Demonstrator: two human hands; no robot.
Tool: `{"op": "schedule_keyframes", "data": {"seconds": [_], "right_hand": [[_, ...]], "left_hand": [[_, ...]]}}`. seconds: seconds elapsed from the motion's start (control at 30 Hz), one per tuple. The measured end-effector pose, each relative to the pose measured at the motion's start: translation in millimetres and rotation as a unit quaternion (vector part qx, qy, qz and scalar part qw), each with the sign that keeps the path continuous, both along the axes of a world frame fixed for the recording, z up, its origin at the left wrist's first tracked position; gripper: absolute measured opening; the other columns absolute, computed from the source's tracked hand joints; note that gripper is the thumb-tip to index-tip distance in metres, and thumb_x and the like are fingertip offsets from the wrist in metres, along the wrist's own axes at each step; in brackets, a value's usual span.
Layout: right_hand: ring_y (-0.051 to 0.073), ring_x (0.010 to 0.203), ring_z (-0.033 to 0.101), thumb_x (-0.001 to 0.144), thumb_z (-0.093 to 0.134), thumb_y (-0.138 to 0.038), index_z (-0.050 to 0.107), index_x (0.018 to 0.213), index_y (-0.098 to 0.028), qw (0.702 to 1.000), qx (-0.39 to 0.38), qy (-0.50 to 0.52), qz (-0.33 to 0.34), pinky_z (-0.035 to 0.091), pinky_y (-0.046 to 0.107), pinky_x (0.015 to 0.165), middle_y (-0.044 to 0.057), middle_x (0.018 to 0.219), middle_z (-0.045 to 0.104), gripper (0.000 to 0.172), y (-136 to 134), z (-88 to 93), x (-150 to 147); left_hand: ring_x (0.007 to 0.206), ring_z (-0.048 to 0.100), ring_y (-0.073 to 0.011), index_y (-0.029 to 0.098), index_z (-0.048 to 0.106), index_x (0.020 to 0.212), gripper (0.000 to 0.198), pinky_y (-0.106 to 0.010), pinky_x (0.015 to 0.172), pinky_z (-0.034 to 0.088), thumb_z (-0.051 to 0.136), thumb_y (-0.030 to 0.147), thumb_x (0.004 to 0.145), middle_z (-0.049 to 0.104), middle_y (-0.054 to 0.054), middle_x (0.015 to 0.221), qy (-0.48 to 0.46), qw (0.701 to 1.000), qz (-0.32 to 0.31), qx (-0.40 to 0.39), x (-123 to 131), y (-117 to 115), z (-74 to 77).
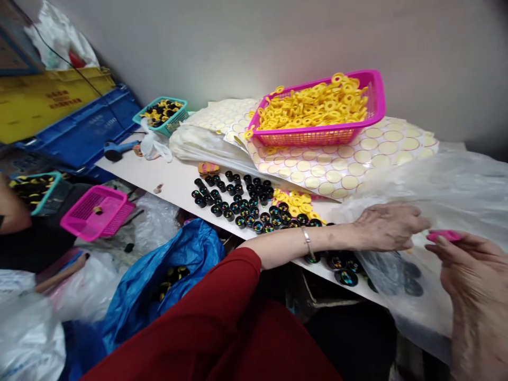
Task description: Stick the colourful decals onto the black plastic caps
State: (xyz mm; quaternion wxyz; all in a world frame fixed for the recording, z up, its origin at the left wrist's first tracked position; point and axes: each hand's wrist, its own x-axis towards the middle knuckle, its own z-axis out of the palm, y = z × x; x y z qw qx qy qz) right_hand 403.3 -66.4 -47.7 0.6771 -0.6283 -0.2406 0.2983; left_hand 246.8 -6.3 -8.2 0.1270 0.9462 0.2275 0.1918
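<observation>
**Both hands at a clear bag, lower right of frame**

The left hand (387, 227), bracelet at its wrist, lies on the clear plastic bag (440, 180); whether it grips is unclear. Just beside it, the right hand (472, 275) pinches a small pink piece (444, 235). At centre, black caps (234, 201) stand in rows on the white surface (170, 182). Above them, a pink basket (377, 98) holds yellow rings (317, 106).

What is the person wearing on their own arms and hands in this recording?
A dark red fabric sleeve covers the left upper arm, ending near the elbow; the forearm is bare. A thin silver metal bangle circles the left wrist. The left hand and right hand are bare, without gloves or visible rings. No sleeve shows at the right wrist.
</observation>
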Motion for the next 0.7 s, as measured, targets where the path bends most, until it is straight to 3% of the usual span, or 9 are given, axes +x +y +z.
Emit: {"op": "schedule_keyframes", "data": {"seconds": [0.13,0.2,0.3,0.37,0.43,0.5,0.7], "right_hand": [[0.017,0.063,0.058,0.015,0.096,-0.043,0.063,0.058,-0.02,0.999,0.034,-0.034,0.001,0.047,0.035,0.054,0.003,0.066,0.059,0.059,-27.9,17.3,-24.4],[0.017,0.063,0.057,0.021,0.095,-0.042,0.063,0.06,-0.021,0.998,0.03,-0.048,-0.006,0.048,0.037,0.057,0.002,0.069,0.06,0.054,-45.7,23.5,-39.1],[0.015,0.064,0.057,0.026,0.094,-0.04,0.066,0.064,-0.022,0.999,0.015,-0.043,-0.014,0.053,0.037,0.063,0.002,0.071,0.063,0.051,-71.2,29.7,-63.5],[0.014,0.065,0.059,0.028,0.095,-0.038,0.07,0.067,-0.021,0.999,0.002,-0.032,-0.005,0.056,0.034,0.067,0.002,0.074,0.065,0.049,-84.2,32.8,-80.1],[0.014,0.067,0.061,0.031,0.095,-0.037,0.073,0.07,-0.021,0.999,-0.01,-0.03,0.011,0.058,0.032,0.068,0.002,0.076,0.067,0.048,-92.3,35.3,-95.5],[0.014,0.066,0.062,0.033,0.096,-0.037,0.074,0.072,-0.021,0.999,-0.011,-0.028,0.029,0.06,0.031,0.065,0.002,0.076,0.068,0.047,-96.0,36.6,-108.8],[0.016,0.061,0.064,0.046,0.094,-0.036,0.076,0.075,-0.021,0.995,0.024,-0.014,0.1,0.058,0.031,0.059,0.004,0.073,0.07,0.037,-101.4,32.3,-130.1]], "left_hand": [[0.092,0.066,-0.0217,0.021,0.072,0.086,0.01,-0.036,0.079,0.054,0.067,0.013,0.082,0.07,-0.01,0.09,-0.032,0.991,0.128,0.002,-95.8,-6.9,4.6],[0.088,0.063,-0.0202,0.022,0.072,0.089,0.015,-0.035,0.08,0.053,0.059,0.013,0.085,0.07,-0.006,0.088,-0.066,0.972,0.226,-0.003,-154.1,-1.7,2.1],[0.087,0.061,-0.0206,0.021,0.072,0.086,0.023,-0.035,0.081,0.051,0.051,0.01,0.085,0.069,-0.006,0.087,-0.072,0.902,0.425,-0.018,-236.1,8.8,-0.8],[0.093,0.059,-0.024,0.021,0.074,0.09,0.026,-0.037,0.084,0.049,0.054,0.008,0.079,0.069,-0.007,0.092,-0.026,0.855,0.517,-0.028,-277.5,14.3,-0.6],[0.1,0.057,-0.0269,0.022,0.075,0.098,0.036,-0.039,0.086,0.047,0.054,0.005,0.074,0.068,-0.008,0.099,0.03,0.842,0.537,-0.036,-304.2,18.5,0.2],[0.105,0.054,-0.0285,0.023,0.075,0.104,0.044,-0.04,0.088,0.045,0.053,0.003,0.072,0.067,-0.009,0.105,0.082,0.857,0.508,-0.042,-317.3,22.5,-0.1],[0.107,0.05,-0.0314,0.021,0.075,0.106,0.041,-0.041,0.089,0.041,0.059,0.007,0.071,0.066,-0.01,0.102,0.134,0.899,0.415,-0.041,-319.7,36.7,-9.6]]}}
